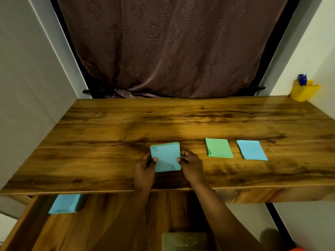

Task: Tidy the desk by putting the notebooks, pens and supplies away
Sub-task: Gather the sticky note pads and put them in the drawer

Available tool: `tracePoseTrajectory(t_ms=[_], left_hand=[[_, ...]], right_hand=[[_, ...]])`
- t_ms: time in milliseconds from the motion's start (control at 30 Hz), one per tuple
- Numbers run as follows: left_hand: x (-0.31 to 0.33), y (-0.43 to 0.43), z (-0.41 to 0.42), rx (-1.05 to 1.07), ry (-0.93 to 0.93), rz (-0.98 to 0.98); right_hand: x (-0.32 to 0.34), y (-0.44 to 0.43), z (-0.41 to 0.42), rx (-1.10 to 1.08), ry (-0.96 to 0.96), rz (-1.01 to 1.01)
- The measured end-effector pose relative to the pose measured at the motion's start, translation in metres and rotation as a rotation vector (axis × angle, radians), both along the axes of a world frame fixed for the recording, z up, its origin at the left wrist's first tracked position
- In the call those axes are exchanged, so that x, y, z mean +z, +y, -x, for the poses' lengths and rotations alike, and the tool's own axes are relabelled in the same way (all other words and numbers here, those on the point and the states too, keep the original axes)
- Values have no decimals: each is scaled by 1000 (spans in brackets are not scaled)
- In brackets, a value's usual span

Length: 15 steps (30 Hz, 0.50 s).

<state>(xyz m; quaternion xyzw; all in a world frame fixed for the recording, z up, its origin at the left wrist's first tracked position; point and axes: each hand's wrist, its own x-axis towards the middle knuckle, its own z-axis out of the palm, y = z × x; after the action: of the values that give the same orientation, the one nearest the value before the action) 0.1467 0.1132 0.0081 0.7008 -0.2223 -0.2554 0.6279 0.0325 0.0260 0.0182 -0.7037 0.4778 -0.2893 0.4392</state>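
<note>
3 paper stacks lie on the wooden surface (108,127) near its front edge: a blue-topped stack (165,157) at 6 o'clock, a green stack (219,148) to its 3 o'clock side, and a second blue stack (252,150) further toward 3 o'clock, each apart from the next. A 4th, also blue (65,204), already sits in the open drawer (108,223) below, at about 7 o'clock.

The left hand (145,169) and right hand (191,164) are curled against the 2 side edges of the blue-topped stack, thumbs resting on its top sheet, squeezing it between them. A green edge shows along its far side, so it is probably loose sheets of mixed colours.

The main risk is the stack fanning or shedding sheets if it is lifted by side pressure alone, since nothing appears to bind it. It also looks slightly skewed, so uneven pressure could splay the corners. Carrying it over the front edge toward the drawer, dropped sheets could fall past the drawer to the floor. A wide sweep toward 3 o'clock could nudge the green stack. The yellow cup (304,92) at 2 o'clock is well apart and safe.
</note>
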Motion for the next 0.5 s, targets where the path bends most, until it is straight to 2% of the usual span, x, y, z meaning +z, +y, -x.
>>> tracePoseTrajectory(t_ms=[133,200,233,300,433,500], left_hand=[[6,-1,-3,-9,-244,18],[3,-6,-11,-44,-393,-80],[-1,-9,-15,-71,-425,-144],[-9,-11,-20,-112,-411,-227],[-5,-15,-22,-84,-482,-210],[-6,-15,-24,-111,-467,-261]], right_hand=[[9,-8,7,-78,-98,131],[6,-15,9,-78,-45,191],[1,-16,10,-49,42,213],[-11,-16,11,13,195,236],[-15,-16,12,-74,100,251],[-17,-16,10,-45,164,219]])
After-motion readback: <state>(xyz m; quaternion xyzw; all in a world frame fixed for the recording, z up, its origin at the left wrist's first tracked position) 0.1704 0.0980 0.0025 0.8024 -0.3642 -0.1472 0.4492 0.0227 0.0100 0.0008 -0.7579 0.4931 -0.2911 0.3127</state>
